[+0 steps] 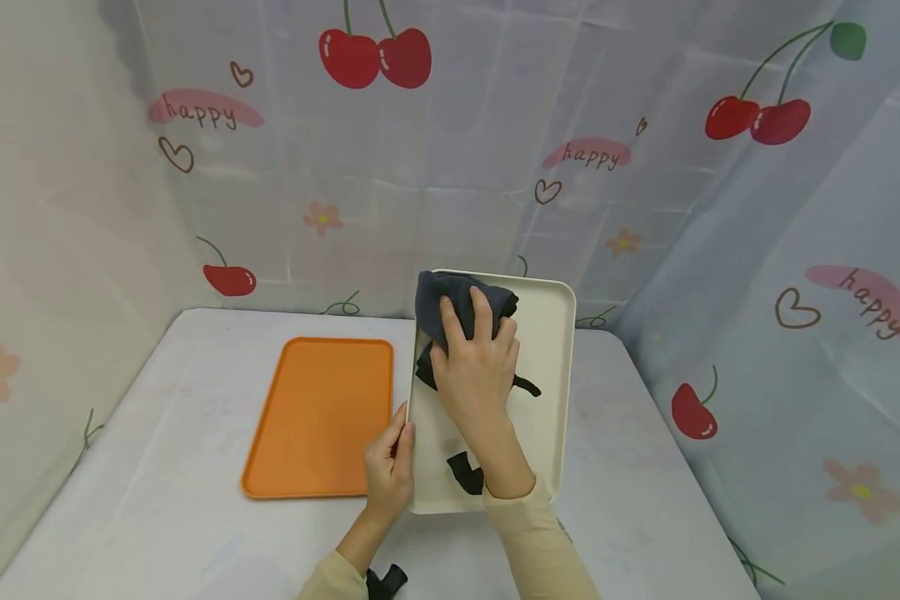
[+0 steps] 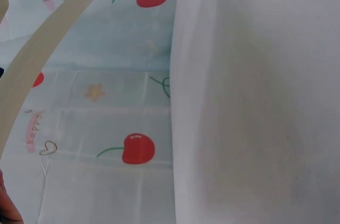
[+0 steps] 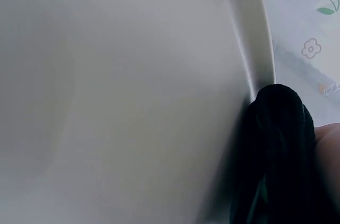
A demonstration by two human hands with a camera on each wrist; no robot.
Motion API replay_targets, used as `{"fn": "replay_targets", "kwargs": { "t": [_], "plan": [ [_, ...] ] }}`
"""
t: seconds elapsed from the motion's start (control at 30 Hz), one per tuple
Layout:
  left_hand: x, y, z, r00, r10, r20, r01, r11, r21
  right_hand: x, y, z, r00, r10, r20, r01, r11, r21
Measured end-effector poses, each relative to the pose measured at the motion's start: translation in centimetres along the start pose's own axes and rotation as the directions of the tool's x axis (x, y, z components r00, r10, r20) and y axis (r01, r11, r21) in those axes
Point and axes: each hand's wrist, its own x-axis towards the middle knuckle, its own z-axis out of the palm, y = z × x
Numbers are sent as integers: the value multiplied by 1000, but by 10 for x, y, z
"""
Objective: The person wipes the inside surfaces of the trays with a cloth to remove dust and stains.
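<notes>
A cream rectangular tray (image 1: 543, 392) is held up at a tilt, its far end overlapping the back curtain. My left hand (image 1: 390, 467) grips its left rim, thumb along the edge. My right hand (image 1: 476, 367) holds a bunched dark grey cloth (image 1: 435, 304) against the tray's inner face, near the upper left corner. In the right wrist view, the folded cloth (image 3: 281, 149) touches the tray's rim, and part of the hand shows beside it. The left wrist view catches the tray's edge (image 2: 48, 38) with only a bit of the left hand.
An orange tray (image 1: 322, 417) lies flat on the white-covered table (image 1: 180, 417), left of the cream one. Black strap pieces (image 1: 465, 473) show around both wrists. Curtains printed with cherries (image 1: 375, 58) stand behind and at the sides.
</notes>
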Motion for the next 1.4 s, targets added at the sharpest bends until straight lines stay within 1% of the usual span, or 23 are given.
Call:
{"fn": "replay_targets", "kwargs": {
  "t": [0.07,0.17,0.3,0.37,0.53,0.7,1.03,1.27,1.4],
  "plan": [
    [0,0,0,1000,-6,2,6,1000,-15,0,1,0,1000,-1,-1,1,1000,0],
    [0,1,-1,1000,5,13,-5,1000,-23,-1,4,-1,1000,-4,-8,4,1000,1],
    [0,1,-1,1000,1,27,0,999,-47,-3,8,-1,1000,0,-16,0,1000,7],
    [0,1,-1,1000,-7,29,8,999,-50,-4,11,-1,1000,4,-17,-4,1000,11],
    [0,3,-2,998,-52,36,54,996,-65,-5,19,-2,1000,24,-14,-24,1000,16],
    [0,2,-3,996,-72,45,75,994,-75,-6,29,-4,998,64,12,-64,998,23],
    [4,1,-6,994,-103,22,104,990,-91,-7,51,-5,987,152,56,-154,988,18],
    [6,-2,-10,989,-149,-7,148,986,-73,-8,65,-5,976,214,31,-214,977,6],
    [7,-3,-12,983,-185,3,184,980,-70,-9,71,-6,967,253,35,-252,968,-6]
  ]
}}
